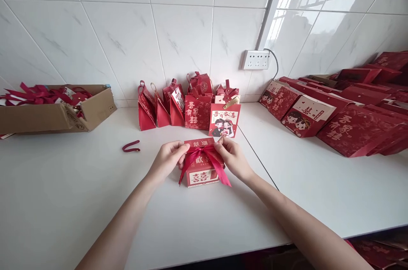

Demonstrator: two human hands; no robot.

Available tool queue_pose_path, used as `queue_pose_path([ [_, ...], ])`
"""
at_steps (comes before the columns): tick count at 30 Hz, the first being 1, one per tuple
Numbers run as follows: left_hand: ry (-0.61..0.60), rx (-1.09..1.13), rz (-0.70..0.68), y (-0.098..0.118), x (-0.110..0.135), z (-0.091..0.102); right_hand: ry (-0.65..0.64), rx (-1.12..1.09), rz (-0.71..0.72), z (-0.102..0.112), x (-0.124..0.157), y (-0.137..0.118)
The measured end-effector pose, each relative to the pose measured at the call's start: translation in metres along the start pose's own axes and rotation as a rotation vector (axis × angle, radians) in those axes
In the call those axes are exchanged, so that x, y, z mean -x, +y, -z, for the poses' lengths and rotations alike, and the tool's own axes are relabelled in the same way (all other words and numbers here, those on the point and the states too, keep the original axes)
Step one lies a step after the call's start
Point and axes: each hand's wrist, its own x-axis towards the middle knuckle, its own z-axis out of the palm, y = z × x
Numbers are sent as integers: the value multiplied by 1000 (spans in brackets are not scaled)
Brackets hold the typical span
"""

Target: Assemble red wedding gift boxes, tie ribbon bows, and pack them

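A red paper gift box [203,178] with Chinese lettering and a white double-happiness label sits on the white table in front of me. A crimson satin ribbon [222,170] is tied at the box's top, its two tails hanging down the front. My left hand [170,154] is closed in a pinch at the box's upper left corner. At the upper right corner, my right hand [231,155] pinches in the same way. Whether the fingertips grip the card or the ribbon's loops is hidden. A short dark red strap [131,147] lies to the left of my left hand.
Behind the box stand several red gift boxes [197,113] and a couple-printed box [224,121] against the tiled wall. An open cardboard box [41,119] of ribbons is at left. Many red boxes [357,127] are piled at right. A power strip [256,60] hangs on the wall.
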Motion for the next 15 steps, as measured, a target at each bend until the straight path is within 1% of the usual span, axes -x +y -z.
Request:
queue_pose_path([
  [6, 73, 4, -92, -18, -5, -11, 23, -98, -45, 3, -3, 0],
  [9, 79, -21, -116, -21, -6, -12, 27, -138, -66, 4, -5, 1],
  [15, 88, -62, -150, -22, -5, -10, -8, -216, -98, 6, -6, 7],
])
